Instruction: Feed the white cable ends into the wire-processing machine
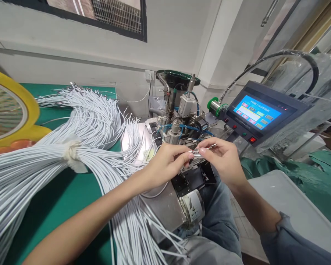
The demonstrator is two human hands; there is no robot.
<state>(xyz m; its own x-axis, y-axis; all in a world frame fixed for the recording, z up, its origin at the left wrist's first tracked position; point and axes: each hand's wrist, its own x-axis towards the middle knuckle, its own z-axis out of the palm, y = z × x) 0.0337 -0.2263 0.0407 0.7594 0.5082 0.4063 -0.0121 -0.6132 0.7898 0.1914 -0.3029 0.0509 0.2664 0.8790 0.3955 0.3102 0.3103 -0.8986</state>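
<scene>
My left hand and my right hand meet in front of a small soldering machine. Both pinch a short white cable end with a small metal connector between thumbs and fingertips. A loop of that white cable hangs down under my left wrist. A big tied bundle of white cables lies on the green table to the left, its loose ends fanning toward the machine.
A touchscreen control box with red and green buttons stands to the right. A yellow fan sits far left. A wire spool is behind the machine. A white bin and green cloth lie lower right.
</scene>
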